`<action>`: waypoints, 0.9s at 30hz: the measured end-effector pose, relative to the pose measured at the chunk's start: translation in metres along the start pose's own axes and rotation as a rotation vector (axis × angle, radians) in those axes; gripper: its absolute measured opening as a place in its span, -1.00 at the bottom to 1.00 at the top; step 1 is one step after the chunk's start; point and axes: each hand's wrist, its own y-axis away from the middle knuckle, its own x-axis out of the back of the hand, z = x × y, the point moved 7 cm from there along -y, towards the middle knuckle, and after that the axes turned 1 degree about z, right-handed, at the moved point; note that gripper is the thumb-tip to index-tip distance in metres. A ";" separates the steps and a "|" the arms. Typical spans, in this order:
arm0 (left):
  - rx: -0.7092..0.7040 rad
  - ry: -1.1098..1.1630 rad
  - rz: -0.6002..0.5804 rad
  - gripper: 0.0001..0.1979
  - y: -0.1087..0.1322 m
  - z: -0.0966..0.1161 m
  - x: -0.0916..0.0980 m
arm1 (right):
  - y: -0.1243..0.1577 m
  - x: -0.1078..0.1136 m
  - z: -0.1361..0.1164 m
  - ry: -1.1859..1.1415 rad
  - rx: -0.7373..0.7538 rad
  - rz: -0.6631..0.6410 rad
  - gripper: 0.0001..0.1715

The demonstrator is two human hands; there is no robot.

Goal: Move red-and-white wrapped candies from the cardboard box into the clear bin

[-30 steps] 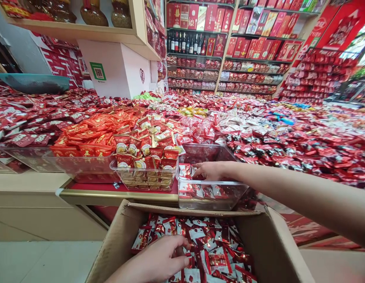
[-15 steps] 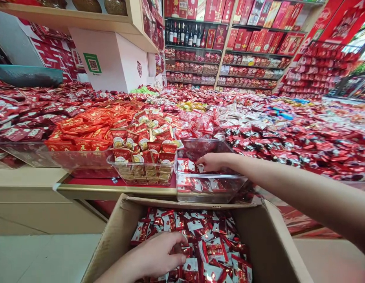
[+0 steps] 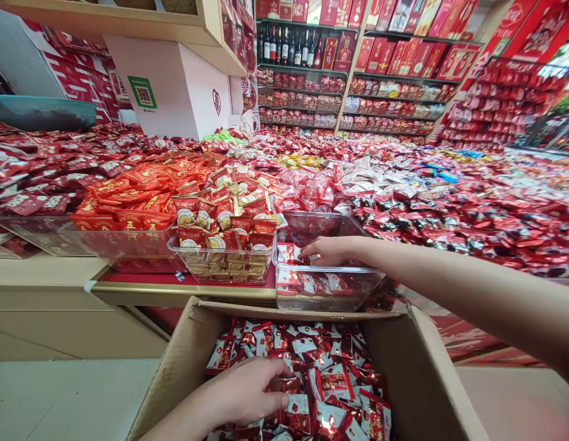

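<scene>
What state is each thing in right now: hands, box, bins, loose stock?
Left hand: in the box, thumb and fingertips apart
Right hand: inside the clear bin, grip unclear
Cardboard box: open-topped, holding many packets
Red-and-white packets: loose, jumbled in the box
Clear bin: open, partly filled
Durian tub: heaped above its rim
Orange-red packets: piled high
Bottles: upright, shelved

Matt cardboard box [image 3: 415, 367], glossy wrappers [image 3: 335, 386]
</scene>
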 end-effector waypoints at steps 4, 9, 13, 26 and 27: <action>0.009 0.003 -0.004 -0.64 0.001 0.000 0.000 | -0.002 -0.006 -0.004 0.061 0.077 -0.022 -0.40; 0.022 -0.013 -0.039 -0.61 0.001 -0.002 -0.003 | -0.004 -0.009 -0.006 0.104 0.130 -0.047 -0.36; 0.011 -0.021 -0.051 -0.60 0.001 -0.004 -0.007 | -0.002 0.006 -0.004 0.116 0.043 0.047 -0.45; 0.032 -0.026 -0.042 -0.57 -0.002 -0.010 -0.013 | 0.012 0.014 0.002 0.224 -0.274 -0.029 -0.67; 0.037 -0.036 -0.049 -0.57 -0.003 -0.011 -0.015 | 0.012 0.013 0.002 0.222 -0.269 -0.033 -0.67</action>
